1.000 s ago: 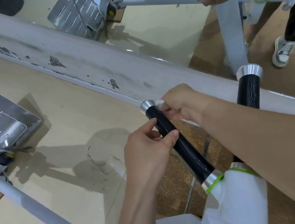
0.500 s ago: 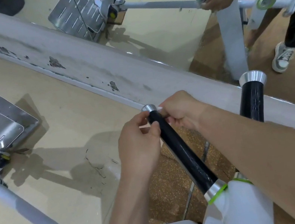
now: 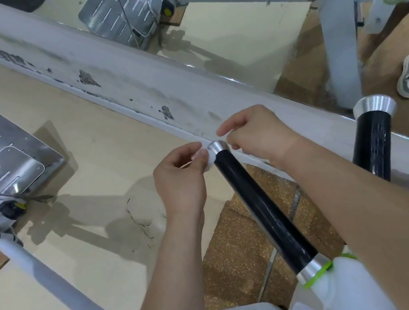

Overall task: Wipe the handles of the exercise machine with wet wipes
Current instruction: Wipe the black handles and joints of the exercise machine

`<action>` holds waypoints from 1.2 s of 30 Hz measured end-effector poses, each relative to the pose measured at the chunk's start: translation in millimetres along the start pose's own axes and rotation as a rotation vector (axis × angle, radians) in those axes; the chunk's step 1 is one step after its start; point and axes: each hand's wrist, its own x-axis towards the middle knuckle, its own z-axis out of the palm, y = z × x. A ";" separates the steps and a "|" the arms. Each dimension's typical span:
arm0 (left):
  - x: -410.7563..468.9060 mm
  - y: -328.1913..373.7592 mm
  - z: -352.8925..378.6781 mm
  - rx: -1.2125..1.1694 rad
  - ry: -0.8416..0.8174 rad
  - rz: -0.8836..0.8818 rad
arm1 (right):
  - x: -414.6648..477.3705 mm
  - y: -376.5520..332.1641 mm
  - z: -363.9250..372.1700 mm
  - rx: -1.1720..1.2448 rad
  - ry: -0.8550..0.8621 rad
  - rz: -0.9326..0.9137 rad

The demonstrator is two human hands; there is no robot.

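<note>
Handle (image 3: pixel 265 209) seen in glossy black, capped in silver | collar (image 3: pixel 315 270) ringed in lime green | wipe (image 3: pixel 208 161) shown white | floor (image 3: pixel 94 157) rendered beige | mat (image 3: pixel 239 252) flecked gold-brown

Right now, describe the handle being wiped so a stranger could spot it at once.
Start at the long mirror along the floor. Two black handles rise before it; take the left handle, between both hands. Unlike the right handle, which stands alone, its silver cap meets a white wet wipe.
</note>
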 end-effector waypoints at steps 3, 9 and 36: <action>-9.1 -20.9 6.2 -0.015 0.020 -0.078 | 4.5 1.2 3.8 -0.050 -0.017 0.009; -26.7 -31.5 27.0 -0.561 0.088 -0.420 | 10.6 5.9 3.7 -0.054 0.000 -0.005; -94.9 -17.1 -0.9 -0.322 -0.043 -0.333 | -38.0 -17.1 -20.0 -0.398 -0.138 -0.151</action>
